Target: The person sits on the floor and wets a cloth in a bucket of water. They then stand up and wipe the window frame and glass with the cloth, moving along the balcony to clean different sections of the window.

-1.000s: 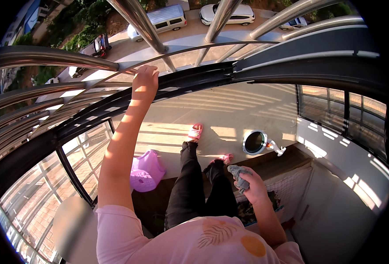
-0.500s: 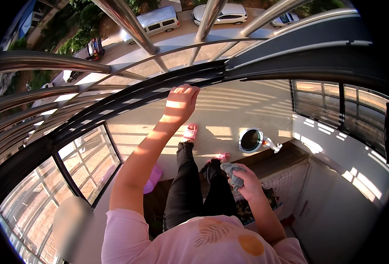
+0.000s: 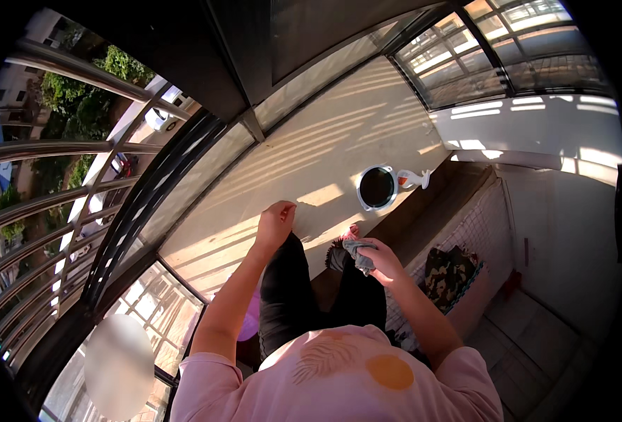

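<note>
My right hand (image 3: 383, 261) grips a crumpled grey cloth (image 3: 358, 254) in front of my legs. Over the sunlit ledge (image 3: 325, 151), my left hand (image 3: 276, 224) is raised with its fingers curled together and nothing showing in them. A white bucket (image 3: 394, 188), its inside dark, stands beyond my hands on the ledge. Beside it is a white spray bottle (image 3: 415, 180) with a patch of orange. The dark window frame (image 3: 251, 125) is ahead of my left hand, apart from it.
Metal bars (image 3: 65, 148) run outside the window track (image 3: 160, 200) on the left. A dark-framed pane (image 3: 325, 42) stands ahead. Below on the right are a wooden step (image 3: 430, 218) and a camouflage cloth (image 3: 450, 278). Something purple (image 3: 250, 316) is by my left leg.
My left hand has let go of the window frame and come down nearer my body. My view has turned right. The grey cloth is still in my right hand.
</note>
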A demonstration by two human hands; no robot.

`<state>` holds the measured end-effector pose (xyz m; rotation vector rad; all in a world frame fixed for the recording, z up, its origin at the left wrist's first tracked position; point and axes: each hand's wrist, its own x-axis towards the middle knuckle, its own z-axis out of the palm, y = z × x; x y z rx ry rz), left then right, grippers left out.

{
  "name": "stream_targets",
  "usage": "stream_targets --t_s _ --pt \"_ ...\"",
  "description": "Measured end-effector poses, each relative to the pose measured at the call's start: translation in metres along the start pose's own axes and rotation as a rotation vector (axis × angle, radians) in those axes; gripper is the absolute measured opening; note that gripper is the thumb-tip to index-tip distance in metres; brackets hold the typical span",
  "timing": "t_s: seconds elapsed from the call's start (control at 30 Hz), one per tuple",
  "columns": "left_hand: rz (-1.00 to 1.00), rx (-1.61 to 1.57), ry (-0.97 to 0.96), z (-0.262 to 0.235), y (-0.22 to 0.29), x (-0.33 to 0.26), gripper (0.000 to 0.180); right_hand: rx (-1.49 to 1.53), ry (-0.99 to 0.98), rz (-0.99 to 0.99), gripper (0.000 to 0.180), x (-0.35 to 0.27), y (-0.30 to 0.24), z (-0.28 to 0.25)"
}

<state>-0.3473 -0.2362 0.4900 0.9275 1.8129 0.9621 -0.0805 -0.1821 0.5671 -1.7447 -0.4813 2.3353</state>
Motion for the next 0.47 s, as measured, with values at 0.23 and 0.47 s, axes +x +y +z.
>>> stream_targets --t_s 0.23,0.47 --pt "-0.065 0.003 -0.222 0.141 -0.027 0.048 0.014 0.348 -0.066 -0.107 0.02 0.109 0.009 -0.243" --pt "-0.026 0.164 -0.459 0.264 -0.087 0.123 0.019 0.189 0.412 -0.215 0.028 0.244 0.012 -0.348"
